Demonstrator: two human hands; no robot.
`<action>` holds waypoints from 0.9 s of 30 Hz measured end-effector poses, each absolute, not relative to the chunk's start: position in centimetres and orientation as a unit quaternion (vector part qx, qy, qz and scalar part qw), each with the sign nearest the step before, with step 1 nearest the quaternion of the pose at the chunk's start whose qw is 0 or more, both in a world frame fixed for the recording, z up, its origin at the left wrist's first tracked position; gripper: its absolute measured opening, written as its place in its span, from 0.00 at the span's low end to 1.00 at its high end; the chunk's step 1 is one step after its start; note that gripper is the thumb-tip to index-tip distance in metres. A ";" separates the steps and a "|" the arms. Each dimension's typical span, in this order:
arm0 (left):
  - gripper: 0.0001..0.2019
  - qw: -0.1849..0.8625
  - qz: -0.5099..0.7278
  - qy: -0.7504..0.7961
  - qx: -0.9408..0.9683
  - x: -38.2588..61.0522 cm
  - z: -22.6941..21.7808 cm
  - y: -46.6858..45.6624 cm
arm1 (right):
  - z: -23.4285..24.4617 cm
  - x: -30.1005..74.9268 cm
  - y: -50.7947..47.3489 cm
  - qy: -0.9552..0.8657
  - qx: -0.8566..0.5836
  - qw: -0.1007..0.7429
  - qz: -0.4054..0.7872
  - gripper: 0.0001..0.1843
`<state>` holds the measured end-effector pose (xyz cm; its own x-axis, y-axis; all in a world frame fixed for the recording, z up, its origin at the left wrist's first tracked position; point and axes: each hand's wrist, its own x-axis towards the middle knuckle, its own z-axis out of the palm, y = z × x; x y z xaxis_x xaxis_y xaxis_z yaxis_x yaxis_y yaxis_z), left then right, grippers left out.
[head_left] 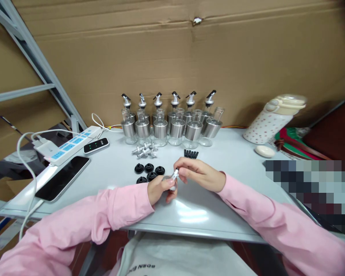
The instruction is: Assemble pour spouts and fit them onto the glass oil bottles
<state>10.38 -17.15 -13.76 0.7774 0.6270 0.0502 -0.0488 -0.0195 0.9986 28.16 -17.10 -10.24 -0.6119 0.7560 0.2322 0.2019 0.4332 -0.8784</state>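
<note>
My left hand (162,188) is closed around a silver pourer spout (174,174), which tilts upward above the table's front part. At the spout's upper end shows a small black piece, and my right hand (201,173) pinches there with thumb and fingertips. Black round stoppers (148,168) lie left of the hands, partly hidden by the left one. Beyond them is a pile of silver pourer parts (145,150). A row of small black levers (191,154) lies just past my right hand.
Steel-banded glass bottles (160,130) stand in two rows; the back row carries pourers (175,98). Left lie a phone (63,178), a small black device (96,146) and a cabled power strip (74,143). Right are a dotted flask (271,120) and a white oval object (265,151).
</note>
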 end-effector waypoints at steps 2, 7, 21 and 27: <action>0.24 0.671 0.253 0.220 0.662 10.4 -13.7 -17.3 | -10.0 28.1 -17.3 -0.804 -0.305 0.311 0.406 0.21; 0.24 0.677 0.237 0.227 0.658 10.4 -13.8 -17.3 | -9.8 28.0 -17.7 -0.792 -0.305 0.311 0.427 0.20; 0.25 0.617 0.242 0.224 0.715 10.1 -14.5 -17.1 | -8.4 30.4 -16.5 -0.718 -0.366 0.430 0.407 0.24; 0.23 0.617 0.249 0.218 0.714 10.1 -14.4 -17.2 | -7.7 33.8 -15.0 -0.696 -0.468 0.383 0.388 0.19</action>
